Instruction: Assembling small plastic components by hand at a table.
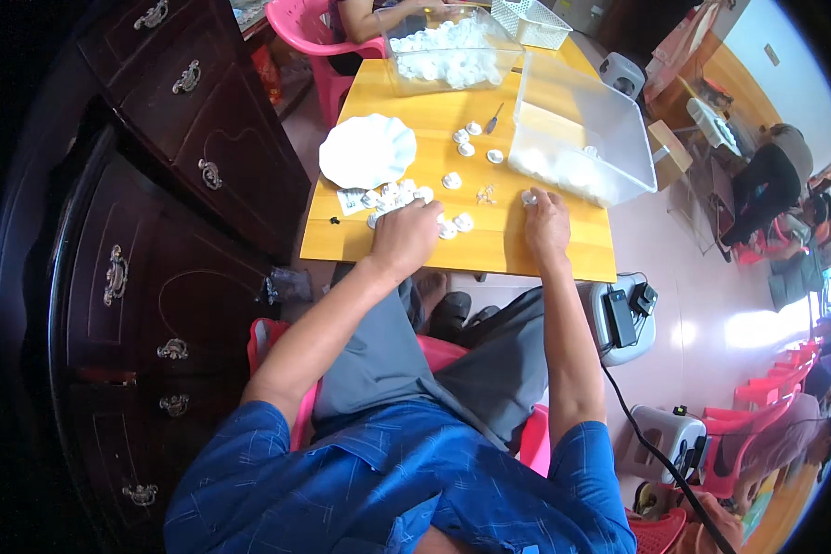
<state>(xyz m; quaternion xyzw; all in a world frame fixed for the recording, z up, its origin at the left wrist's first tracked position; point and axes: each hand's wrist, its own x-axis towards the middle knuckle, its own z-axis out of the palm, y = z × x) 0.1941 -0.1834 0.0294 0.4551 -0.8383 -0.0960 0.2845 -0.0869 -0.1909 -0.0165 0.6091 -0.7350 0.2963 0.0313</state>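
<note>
My left hand rests with curled fingers at the edge of a pile of small white round plastic parts. Whatever lies between its fingers is hidden. Near the table's right front, my right hand pinches a single small white round plastic part between thumb and fingers. Between the hands lie a few more loose white parts and some tiny pale pieces. A white scalloped plate sits just beyond the pile.
On the yellow table, a clear bin full of white parts stands at the back, with a white basket behind it. A tilted translucent bin is at the right, near a small screwdriver. Another person sits across the table.
</note>
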